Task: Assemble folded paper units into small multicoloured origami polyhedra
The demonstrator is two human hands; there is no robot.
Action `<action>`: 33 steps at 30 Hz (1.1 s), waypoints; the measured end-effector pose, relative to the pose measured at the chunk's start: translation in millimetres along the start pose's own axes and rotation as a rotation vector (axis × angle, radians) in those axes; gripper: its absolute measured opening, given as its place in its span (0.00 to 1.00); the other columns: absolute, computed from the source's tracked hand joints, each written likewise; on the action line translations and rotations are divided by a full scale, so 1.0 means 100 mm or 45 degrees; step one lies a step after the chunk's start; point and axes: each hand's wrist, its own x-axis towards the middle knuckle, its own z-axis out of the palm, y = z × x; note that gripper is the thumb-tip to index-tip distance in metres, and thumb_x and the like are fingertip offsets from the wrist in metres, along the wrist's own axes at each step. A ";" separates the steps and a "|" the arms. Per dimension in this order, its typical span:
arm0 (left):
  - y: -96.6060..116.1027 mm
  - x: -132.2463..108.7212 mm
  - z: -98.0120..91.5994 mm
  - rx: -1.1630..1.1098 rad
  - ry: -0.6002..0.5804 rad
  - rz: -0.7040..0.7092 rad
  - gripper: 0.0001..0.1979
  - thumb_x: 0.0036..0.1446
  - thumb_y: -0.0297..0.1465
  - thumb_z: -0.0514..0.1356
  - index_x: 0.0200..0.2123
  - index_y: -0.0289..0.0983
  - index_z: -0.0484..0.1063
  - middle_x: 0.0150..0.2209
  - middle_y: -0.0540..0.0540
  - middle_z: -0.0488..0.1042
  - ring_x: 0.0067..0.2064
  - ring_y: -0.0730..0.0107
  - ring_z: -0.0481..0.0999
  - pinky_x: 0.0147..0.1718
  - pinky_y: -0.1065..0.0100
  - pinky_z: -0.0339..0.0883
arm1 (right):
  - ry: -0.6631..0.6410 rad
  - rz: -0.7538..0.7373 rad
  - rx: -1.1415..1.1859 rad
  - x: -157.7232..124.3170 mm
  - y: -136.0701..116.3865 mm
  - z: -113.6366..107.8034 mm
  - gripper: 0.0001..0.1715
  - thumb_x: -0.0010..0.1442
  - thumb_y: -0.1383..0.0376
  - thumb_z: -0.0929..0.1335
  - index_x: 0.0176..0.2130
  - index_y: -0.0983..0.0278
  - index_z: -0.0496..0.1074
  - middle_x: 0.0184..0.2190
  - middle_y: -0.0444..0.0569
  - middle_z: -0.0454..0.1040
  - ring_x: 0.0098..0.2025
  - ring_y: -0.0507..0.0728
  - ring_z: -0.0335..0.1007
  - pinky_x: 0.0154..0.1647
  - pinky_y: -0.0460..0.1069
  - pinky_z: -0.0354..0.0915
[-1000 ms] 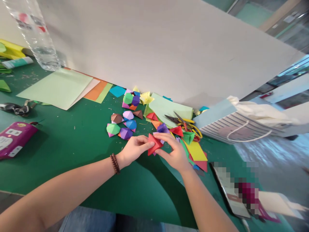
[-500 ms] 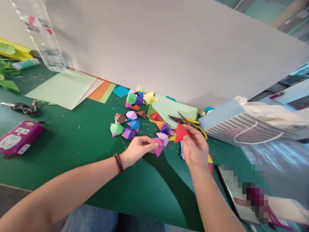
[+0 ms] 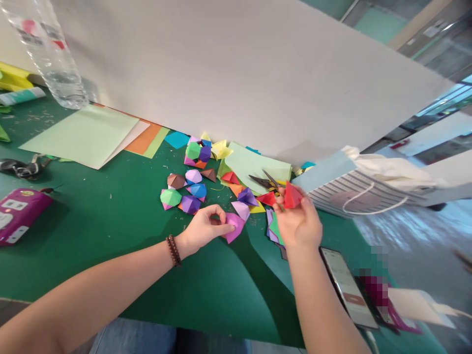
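Now drawn apart, the left hand (image 3: 202, 230) pinches a pink origami unit (image 3: 234, 227), while the right hand (image 3: 298, 222) grips a red origami unit (image 3: 292, 195) in its fingers.

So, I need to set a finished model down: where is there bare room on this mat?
The widest bare stretch of green cutting mat lies between the magenta power strip and the folded paper balls, left of your left hand. A smaller patch sits between the striped paper bag and the phone. Crowded: around the scissors and paper scraps.
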 end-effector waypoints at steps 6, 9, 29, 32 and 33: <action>-0.04 0.00 -0.03 0.205 -0.041 0.066 0.17 0.46 0.34 0.68 0.27 0.36 0.61 0.24 0.55 0.65 0.26 0.78 0.69 0.25 0.75 0.61 | 0.010 -0.076 -0.045 0.02 -0.03 -0.02 0.13 0.52 0.59 0.69 0.40 0.58 0.75 0.36 0.45 0.77 0.31 0.50 0.69 0.29 0.47 0.63; -0.07 0.00 -0.04 0.356 -0.082 0.187 0.13 0.49 0.32 0.66 0.29 0.36 0.62 0.30 0.52 0.67 0.29 0.77 0.70 0.26 0.73 0.64 | -0.037 -0.037 -0.209 0.00 0.05 -0.01 0.13 0.51 0.61 0.71 0.39 0.59 0.76 0.37 0.47 0.77 0.33 0.52 0.71 0.28 0.47 0.64; -0.14 -0.03 -0.07 1.052 -0.034 0.647 0.12 0.57 0.19 0.52 0.38 0.37 0.72 0.49 0.41 0.68 0.50 0.65 0.72 0.50 0.61 0.71 | -0.181 0.234 -0.130 0.03 0.06 -0.11 0.17 0.55 0.52 0.67 0.39 0.59 0.77 0.37 0.48 0.78 0.35 0.55 0.73 0.30 0.50 0.67; -0.13 -0.01 -0.08 0.944 -0.019 0.631 0.16 0.54 0.17 0.52 0.40 0.37 0.72 0.48 0.41 0.67 0.48 0.65 0.72 0.45 0.64 0.73 | -0.219 0.216 -0.140 0.02 0.04 -0.12 0.18 0.56 0.52 0.66 0.40 0.58 0.76 0.38 0.48 0.77 0.37 0.55 0.73 0.31 0.50 0.67; -0.14 -0.01 -0.08 0.900 -0.014 0.611 0.17 0.53 0.16 0.51 0.41 0.37 0.72 0.49 0.40 0.67 0.47 0.66 0.73 0.43 0.65 0.74 | -0.242 0.200 -0.155 0.02 0.04 -0.12 0.18 0.56 0.51 0.65 0.40 0.57 0.76 0.38 0.48 0.77 0.37 0.56 0.73 0.31 0.50 0.68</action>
